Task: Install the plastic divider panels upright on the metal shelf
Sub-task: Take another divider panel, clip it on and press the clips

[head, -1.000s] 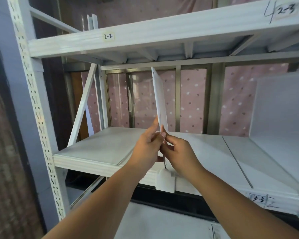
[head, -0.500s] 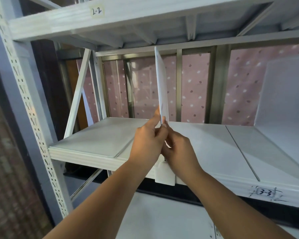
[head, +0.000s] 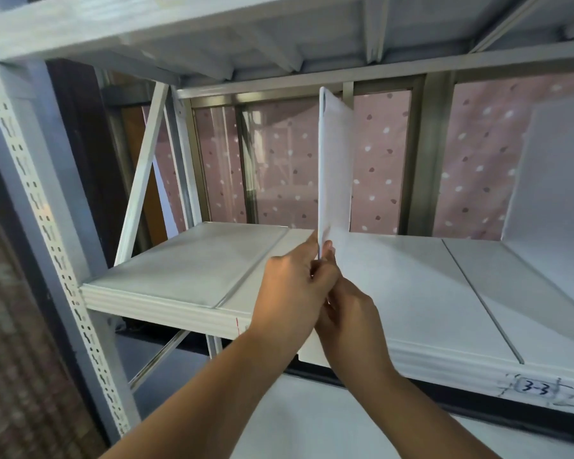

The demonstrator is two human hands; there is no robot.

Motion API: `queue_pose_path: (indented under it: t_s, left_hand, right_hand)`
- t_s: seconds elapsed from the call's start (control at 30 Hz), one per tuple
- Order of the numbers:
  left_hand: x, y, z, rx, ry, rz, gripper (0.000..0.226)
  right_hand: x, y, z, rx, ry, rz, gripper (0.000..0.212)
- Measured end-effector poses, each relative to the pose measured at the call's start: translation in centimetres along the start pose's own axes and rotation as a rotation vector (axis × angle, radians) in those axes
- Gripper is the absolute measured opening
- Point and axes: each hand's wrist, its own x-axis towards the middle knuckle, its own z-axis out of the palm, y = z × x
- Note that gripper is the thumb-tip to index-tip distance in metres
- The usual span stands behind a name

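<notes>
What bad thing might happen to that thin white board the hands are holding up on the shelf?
1. Both the left hand and right hand pinch the divider panel only near its lower front edge, so the tall top may wobble or tip sideways.
2. The panel looks thin, so pushing hard might bend it.
3. Its foot at the front lip of the metal shelf is hidden behind the hands, so it may not be fully seated.
</notes>
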Motion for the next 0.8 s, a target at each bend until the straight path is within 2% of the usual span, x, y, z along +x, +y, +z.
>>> queue_pose_path:
  t_s: [0.13,0.3,0.47,0.53,0.63,0.73,0.8]
  left_hand:
    - [0.1,0.2,-0.2,0.009,-0.005,0.003,0.020]
    - [-0.3,0.3,0.1,-0.002,0.013,-0.005,0.043]
    - [-0.6,0.2,-0.1,-0.006,-0.005,0.001,0.037]
    - [-0.6,0.2,-0.2,0.024,-0.029,-0.008,0.033]
    - [-0.9,0.4,-0.6,0.056,-0.061,-0.014,0.038]
    - [-2.7,-0.2,-0.5,0.021,-0.074,-0.046,0.025]
    - [-5.0,-1.1,-0.2,-0.058,0.000,-0.089,0.022]
  right_hand:
    - [0.1,0.2,0.5,-0.015,0.024,0.017,0.038]
    - [-0.2,0.3,0.9,-0.072,0.024,0.031,0.037]
    - [-0.4,0.3,1.1,0.020,0.031,0.038,0.027]
    - [-0.5,0.1,0.9,-0.063,0.021,0.002,0.037]
    - [-0.7,-0.2,0.3,-0.157,-0.050,-0.023,0.062]
    - [-0.4,0.4,-1.1,-0.196,-0.191,-0.001,0.058]
    - [-0.1,0.8,-2.3,-0.283,-0.330,0.006,0.056]
